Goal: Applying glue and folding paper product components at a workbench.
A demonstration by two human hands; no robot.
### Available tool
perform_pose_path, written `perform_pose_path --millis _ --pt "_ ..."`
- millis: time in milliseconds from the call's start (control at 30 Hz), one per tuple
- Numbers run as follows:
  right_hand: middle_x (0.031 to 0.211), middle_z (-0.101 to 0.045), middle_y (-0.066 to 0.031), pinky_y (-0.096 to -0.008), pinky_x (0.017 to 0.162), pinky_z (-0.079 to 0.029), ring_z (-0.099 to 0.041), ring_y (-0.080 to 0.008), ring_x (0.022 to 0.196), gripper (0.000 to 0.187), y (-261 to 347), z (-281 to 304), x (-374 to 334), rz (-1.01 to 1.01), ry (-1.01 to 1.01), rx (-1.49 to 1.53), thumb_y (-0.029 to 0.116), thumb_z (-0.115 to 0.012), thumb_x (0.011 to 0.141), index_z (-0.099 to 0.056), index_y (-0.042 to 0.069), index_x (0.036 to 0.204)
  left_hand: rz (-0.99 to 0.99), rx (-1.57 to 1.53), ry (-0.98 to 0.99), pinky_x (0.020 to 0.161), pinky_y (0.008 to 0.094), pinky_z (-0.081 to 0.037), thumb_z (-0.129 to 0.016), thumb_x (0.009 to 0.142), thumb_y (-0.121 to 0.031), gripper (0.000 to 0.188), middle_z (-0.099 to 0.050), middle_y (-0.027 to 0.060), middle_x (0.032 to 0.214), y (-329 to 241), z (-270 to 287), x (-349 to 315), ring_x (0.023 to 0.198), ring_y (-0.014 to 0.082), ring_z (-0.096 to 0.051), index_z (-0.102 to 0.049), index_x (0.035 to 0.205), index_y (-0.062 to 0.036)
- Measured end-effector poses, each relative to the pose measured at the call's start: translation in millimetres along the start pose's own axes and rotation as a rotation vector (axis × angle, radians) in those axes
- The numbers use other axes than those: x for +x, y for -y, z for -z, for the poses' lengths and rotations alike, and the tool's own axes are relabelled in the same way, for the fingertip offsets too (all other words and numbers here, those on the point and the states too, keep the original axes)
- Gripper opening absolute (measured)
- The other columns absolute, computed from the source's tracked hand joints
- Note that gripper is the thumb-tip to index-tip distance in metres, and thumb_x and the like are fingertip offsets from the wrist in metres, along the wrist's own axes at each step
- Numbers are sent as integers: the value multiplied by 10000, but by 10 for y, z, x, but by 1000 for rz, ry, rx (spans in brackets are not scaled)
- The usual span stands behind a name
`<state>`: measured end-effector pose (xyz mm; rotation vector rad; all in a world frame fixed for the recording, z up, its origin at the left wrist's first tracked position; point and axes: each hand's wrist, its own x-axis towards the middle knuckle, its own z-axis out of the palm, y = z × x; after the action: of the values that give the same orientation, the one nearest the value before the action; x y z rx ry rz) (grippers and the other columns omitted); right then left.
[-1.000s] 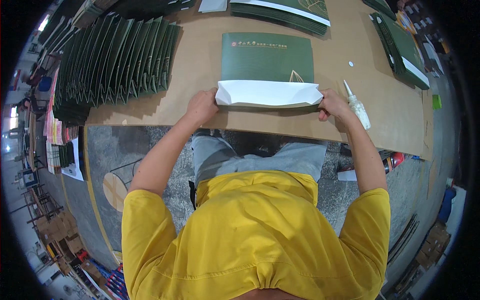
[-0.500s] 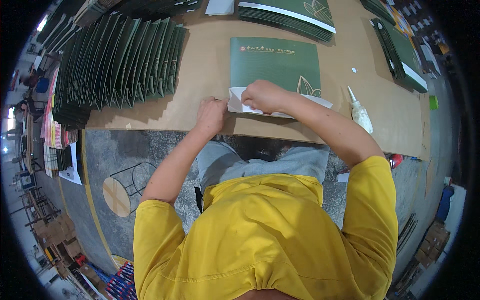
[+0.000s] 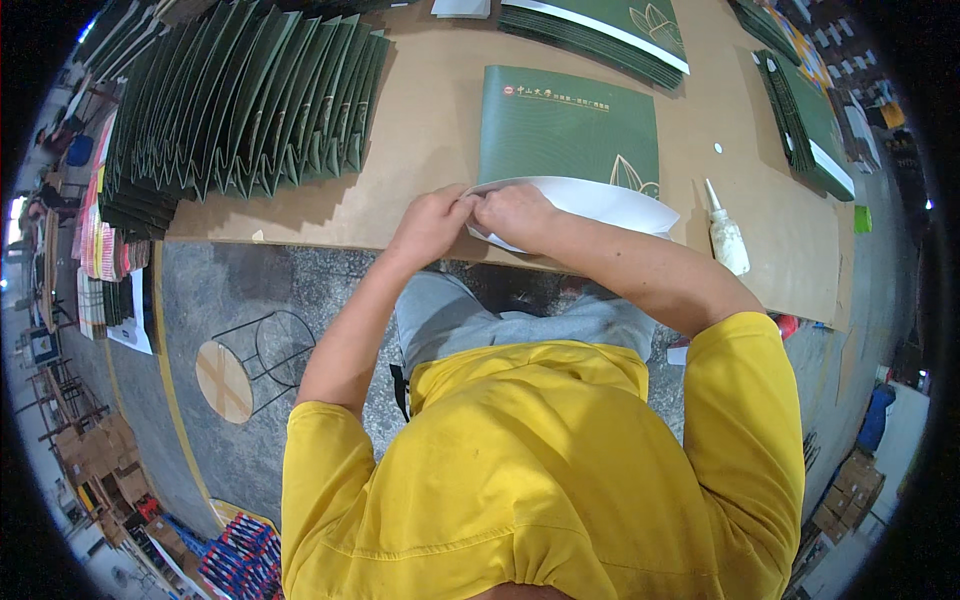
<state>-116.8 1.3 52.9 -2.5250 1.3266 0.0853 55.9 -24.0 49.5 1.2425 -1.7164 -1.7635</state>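
Observation:
A green paper bag (image 3: 570,128) with gold print lies flat at the table's front edge. Its near end is opened out, so the white inside (image 3: 590,202) shows as a long, pointed oval. At the left corner of that white end my two hands meet. My left hand (image 3: 432,222) is closed on the corner, its fingertips partly hidden. Right beside it, my right hand (image 3: 515,215) has its fingers curled over the white paper edge. A white squeeze bottle (image 3: 728,243) with a thin nozzle lies to the right of the bag.
Many folded green bags (image 3: 250,110) stand packed in a row at the left. Flat stacks of green bags lie at the back (image 3: 600,45) and the right (image 3: 805,120). The brown tabletop (image 3: 420,110) ends just before my lap. A round stool (image 3: 225,382) stands on the floor.
The bag's white end has opened wider and bulges upward. My right hand has moved left within the bag's end, up against my left hand, which has shifted onto the corner.

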Motion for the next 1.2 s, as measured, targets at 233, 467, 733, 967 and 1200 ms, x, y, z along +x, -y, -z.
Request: perform_pose_path --millis 233,467,733,967,1200 --pt "779 -657 -169 -435 605 -525 -654 -331 718 242 0 9 -59 -82 -74 139 178 -569 792 -549 -2 952 -284 635 -132 716 468 -462 -464 873 -100 200 -608 247 880 -22 -125 -31 842 429 -579 -580 997 7" --pt "886 -643 -163 -443 603 -524 -654 -321 744 307 55 -220 -31 -166 -159 167 182 -567 784 -545 -4 1027 -243 489 -183 718 501 -462 -424 932 -183 272 -621 263 867 -119 -236 -99 842 439 -596 -575 1073 -7" --pt "929 -580 -130 -391 648 -515 -596 -298 851 224 168 -186 -416 71 -125 -130 124 -557 807 -620 -1 981 -269 767 -198 667 520 -462 -426 933 -190 256 -615 276 797 -70 -315 -1 768 442 -604 -559 1032 5" --pt "844 -644 -101 -333 697 -498 -624 -224 793 165 -34 117 -1439 -486 -918 644 119 -530 875 -625 39 985 -334 870 -285 656 537 -462 -438 914 -169 220 -613 274 765 -63 -290 -15 728 450 -601 -563 964 5" --pt "680 -592 -48 -308 636 -458 -559 -136 657 186 -541 -251 -2140 -934 -614 1416 162 -561 821 -661 19 886 -284 909 -281 663 545 -456 -450 906 -160 213 -610 278 760 -93 -314 -18 729 458 -595 -571 974 3"
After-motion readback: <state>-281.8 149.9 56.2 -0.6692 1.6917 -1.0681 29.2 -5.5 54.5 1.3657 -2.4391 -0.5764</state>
